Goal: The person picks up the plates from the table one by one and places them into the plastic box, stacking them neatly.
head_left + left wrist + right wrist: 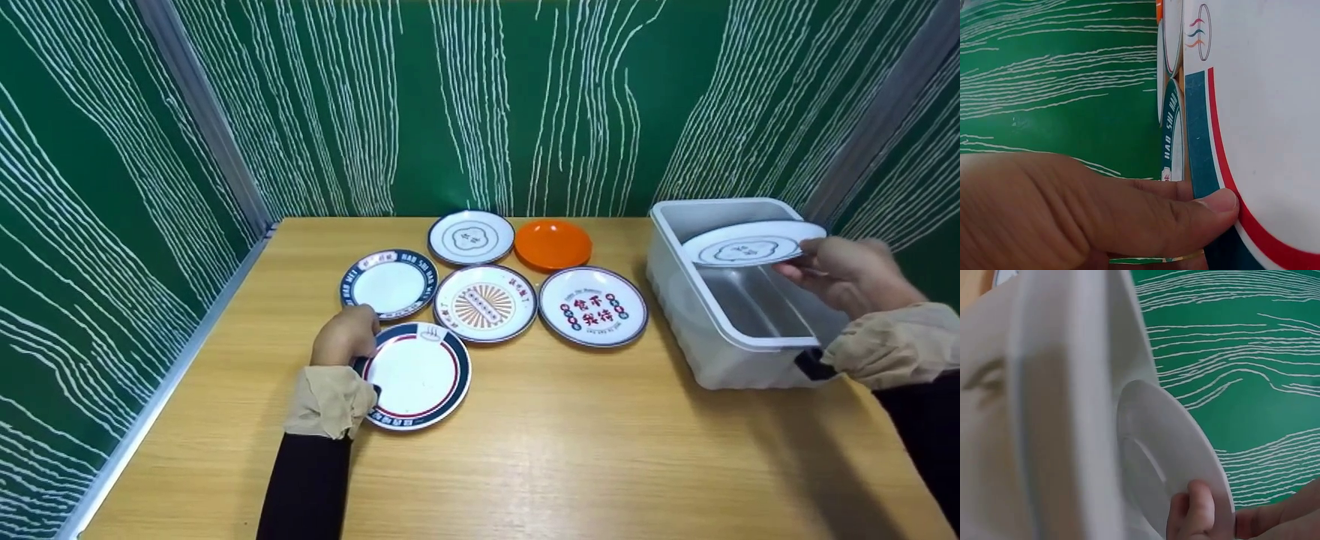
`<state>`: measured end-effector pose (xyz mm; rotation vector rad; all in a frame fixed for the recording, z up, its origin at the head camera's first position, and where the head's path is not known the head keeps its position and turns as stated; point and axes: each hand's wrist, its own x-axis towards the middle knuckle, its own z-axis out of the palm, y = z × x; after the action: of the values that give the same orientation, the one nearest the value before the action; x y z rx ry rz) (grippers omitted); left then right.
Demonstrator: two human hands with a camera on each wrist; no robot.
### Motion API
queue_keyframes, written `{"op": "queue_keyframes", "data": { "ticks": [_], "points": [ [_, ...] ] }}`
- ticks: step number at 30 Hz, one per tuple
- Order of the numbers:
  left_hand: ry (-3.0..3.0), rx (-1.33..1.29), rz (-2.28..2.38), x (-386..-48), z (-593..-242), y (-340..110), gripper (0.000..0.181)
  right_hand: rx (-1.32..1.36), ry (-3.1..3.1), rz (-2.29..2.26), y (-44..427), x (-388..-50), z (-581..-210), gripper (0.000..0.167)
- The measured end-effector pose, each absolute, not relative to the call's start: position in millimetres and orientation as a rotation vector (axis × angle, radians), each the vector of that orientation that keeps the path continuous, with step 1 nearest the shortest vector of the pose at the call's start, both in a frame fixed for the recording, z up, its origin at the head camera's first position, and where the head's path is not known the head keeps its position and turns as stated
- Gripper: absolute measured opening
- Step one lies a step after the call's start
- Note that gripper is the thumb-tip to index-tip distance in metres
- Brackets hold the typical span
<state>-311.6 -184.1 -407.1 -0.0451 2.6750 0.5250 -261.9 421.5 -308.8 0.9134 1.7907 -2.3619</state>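
My right hand [855, 274] pinches the right edge of a white plate with a dark line pattern [750, 244], tilted over the opening of a white bin [694, 322]. The right wrist view shows fingers [1201, 506] against the pale underside of that plate [1174, 439]. At the left, my left hand [346, 336] grips the left rim of a plate with a dark blue band and red ring [412, 375]. In the left wrist view its thumb [1213, 208] lies on the band of this plate [1275, 112]; the fingers beneath are mostly hidden.
Behind the banded plate are a blue-rimmed plate [386, 285], a sunburst plate [486, 304], a line-patterned plate [471, 238], an orange plate [553, 245] and a plate with red characters [592, 307]. Green panels [450, 112] with white lines border the wooden table [562, 450].
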Motion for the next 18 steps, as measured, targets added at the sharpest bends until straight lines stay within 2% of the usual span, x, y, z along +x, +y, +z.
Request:
{"op": "queue_keyframes", "data": {
  "ticks": [10, 13, 17, 18],
  "points": [
    [2.638, -0.113, 0.536, -314, -407, -180, 0.027, 0.932, 1.783, -2.349, 412, -259, -328, 0.021],
    [2.63, -0.117, 0.527, -315, -407, -180, 0.024, 0.931, 1.773, -2.349, 411, -260, -332, 0.037],
    [2.628, -0.143, 0.558, -314, -408, -183, 0.021, 0.948, 1.715, -2.35, 410, -263, -335, 0.07],
    [2.629, -0.146, 0.57, -313, -408, -184, 0.021, 0.949, 1.704, -2.351, 409, -263, -336, 0.071]
  ]
}}
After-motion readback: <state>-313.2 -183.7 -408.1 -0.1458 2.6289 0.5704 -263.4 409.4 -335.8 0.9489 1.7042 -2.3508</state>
